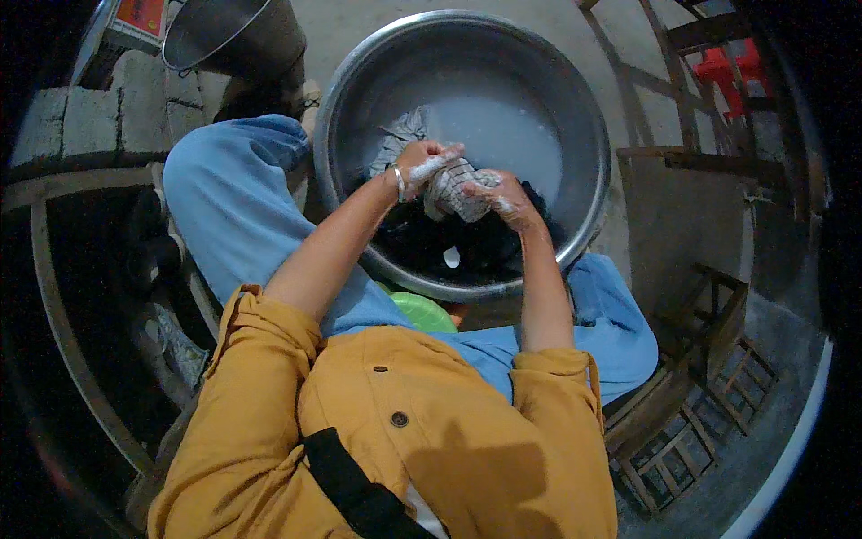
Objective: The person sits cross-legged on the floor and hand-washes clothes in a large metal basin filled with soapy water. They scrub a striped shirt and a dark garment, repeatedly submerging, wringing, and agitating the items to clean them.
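A wide metal basin (600,171) in front of me holds cloudy grey water (485,85). Above it, my left hand (426,165) and my right hand (503,198) grip a light checked cloth (460,187) between them. Suds whiten the fingers of both hands. More of a grey patterned cloth (406,128) lies in the water beyond my left wrist; whether it belongs to the same piece I cannot tell. Beneath my hands, dark cloth (417,235) fills the near side of the basin. On it rests a small white oval piece (451,258), its kind unclear.
A metal bucket (235,40) stands at the far left beside grey blocks (90,121). Something round and green (424,311) sits between my legs, partly under the basin's rim. Wooden furniture (682,386) is on the right, with a red plastic seat (732,74) farther back.
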Motion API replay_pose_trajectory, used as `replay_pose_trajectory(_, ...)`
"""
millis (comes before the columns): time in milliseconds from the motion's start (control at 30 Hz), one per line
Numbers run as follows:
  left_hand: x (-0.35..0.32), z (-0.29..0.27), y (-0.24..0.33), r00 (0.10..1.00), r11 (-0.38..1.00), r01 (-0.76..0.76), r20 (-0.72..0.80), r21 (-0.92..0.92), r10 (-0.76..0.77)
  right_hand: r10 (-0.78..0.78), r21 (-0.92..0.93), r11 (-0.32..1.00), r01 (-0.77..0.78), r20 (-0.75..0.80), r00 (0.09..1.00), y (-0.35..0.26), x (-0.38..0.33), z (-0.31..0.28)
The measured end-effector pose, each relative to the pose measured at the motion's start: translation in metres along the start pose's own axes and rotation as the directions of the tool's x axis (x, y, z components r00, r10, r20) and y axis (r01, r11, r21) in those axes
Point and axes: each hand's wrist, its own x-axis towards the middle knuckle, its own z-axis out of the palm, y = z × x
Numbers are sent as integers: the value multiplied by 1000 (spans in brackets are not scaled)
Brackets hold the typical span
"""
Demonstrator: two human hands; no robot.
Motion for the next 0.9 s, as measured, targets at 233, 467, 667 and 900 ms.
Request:
replay_pose_trajectory(233, 17, -12, -12, 909, 885, -402, -18, 237, 417, -164, 490, 791, 366, -407, 898, 20, 21, 23)
replay_pose_trajectory(467, 2, 30, -15, 977, 882, 45, -162, -469, -136, -765, -921, 310, 235, -95, 637, 1, 1, 81)
replay_pose_trajectory(667, 39, -2, -66, 922, 755, 92, 342, -649, 181, -840, -731, 434, 526, -117, 530, 8, -3, 89)
replay_pose_trajectory(900, 12, 21, -39, 995, 981, 29, -85, -192, -46, -649, -681, 663, 311, -317, 691, 15, 4, 74)
